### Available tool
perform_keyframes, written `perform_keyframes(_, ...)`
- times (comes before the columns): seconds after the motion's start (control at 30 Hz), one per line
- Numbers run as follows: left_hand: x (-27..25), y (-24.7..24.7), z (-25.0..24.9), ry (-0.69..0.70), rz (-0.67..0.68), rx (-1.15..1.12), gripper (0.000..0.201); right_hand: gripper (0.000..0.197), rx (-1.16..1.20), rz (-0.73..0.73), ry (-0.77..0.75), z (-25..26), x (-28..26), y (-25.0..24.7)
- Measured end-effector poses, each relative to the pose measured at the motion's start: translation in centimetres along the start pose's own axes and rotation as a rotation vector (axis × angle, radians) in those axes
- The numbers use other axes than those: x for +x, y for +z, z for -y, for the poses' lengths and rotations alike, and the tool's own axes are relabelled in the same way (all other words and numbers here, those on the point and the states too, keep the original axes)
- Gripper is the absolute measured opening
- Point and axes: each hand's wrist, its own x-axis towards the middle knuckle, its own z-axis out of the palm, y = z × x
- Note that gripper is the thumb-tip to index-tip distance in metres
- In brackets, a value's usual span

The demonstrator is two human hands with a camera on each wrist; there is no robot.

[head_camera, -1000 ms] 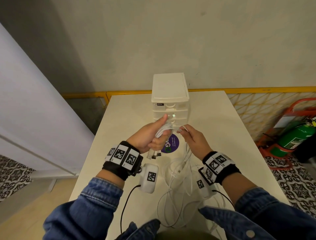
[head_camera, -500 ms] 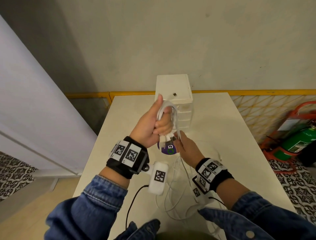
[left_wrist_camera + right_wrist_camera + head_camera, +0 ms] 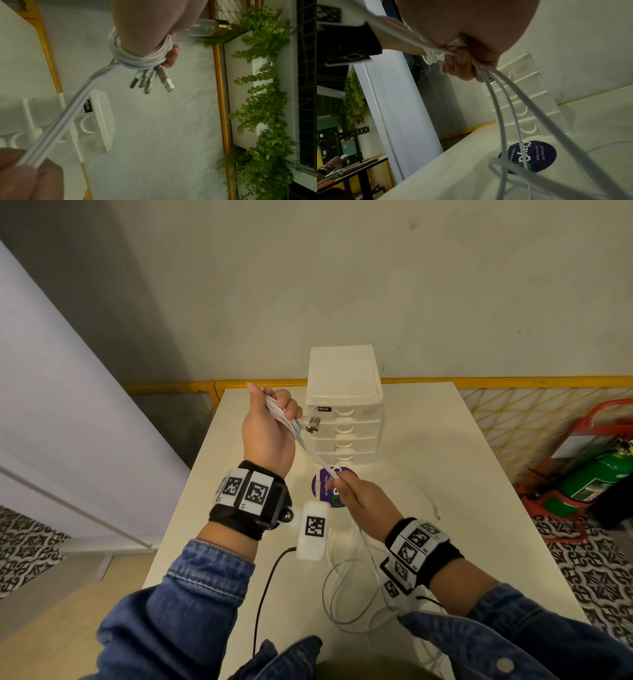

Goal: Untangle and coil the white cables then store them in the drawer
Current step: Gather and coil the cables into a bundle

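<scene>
A cream table (image 3: 428, 440) bears a white four-drawer organiser (image 3: 344, 405) at its far edge, all drawers closed. In front of the organiser and to its left, the raised left hand (image 3: 269, 433) grips white cables (image 3: 284, 417) coiled around its fingers, USB plugs (image 3: 152, 81) dangling. Nearer than the organiser, the right hand (image 3: 363, 501) pinches the taut strands, loose cable trailing onto the table by a round purple sticker (image 3: 323, 484).
</scene>
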Motion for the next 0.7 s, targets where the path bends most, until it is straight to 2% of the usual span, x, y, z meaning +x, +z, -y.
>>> perform_keyframes(0.1, 0.3, -0.5, -0.1, 0.045, -0.055, 0.014, 0.038, 0.03, -0.004, 0.044, 0.033, 0.0, 0.5, -0.2)
perform_keyframes(0.23, 0.3, -0.9, 0.1, 0.111, -0.126, 0.169, 0.034, 0.03, -0.013, 0.07, 0.02, -0.1, 0.5, -0.4)
perform_keyframes(0.37, -0.1, -1.1, 0.8, 0.29, -0.082, 0.649, 0.035, 0.039, -0.056, 0.022, -0.065, 0.9, 0.6, -0.3)
perform_keyframes(0.43, -0.1, -1.4, 1.3, 0.312, -0.054, 0.869, 0.033, 0.043, -0.077, -0.032, -0.143, 1.4, 0.7, -0.5)
perform_keyframes(0.5, -0.2, -1.8, 1.7, 0.256, 0.022, 1.07, 0.03, 0.041, -0.05, -0.082, -0.197, 1.8, 0.9, -1.1)
perform_keyframes(0.6, -0.2, -2.4, 2.5, 0.131, 0.21, 1.411, 0.044, 0.036, 0.015, -0.107, -0.234, 2.3, 1.4, -2.3)
perform_keyframes(0.63, -0.2, -2.4, 2.7, 0.067, 0.257, 1.461, 0.046, 0.033, 0.025, -0.098, -0.236, 2.5, 1.7, -2.7)
perform_keyframes(0.7, -0.2, -2.6, 2.9, -0.101, 0.329, 1.39, 0.043, 0.026, 0.029, -0.108, -0.229, 2.6, 2.2, -3.5)
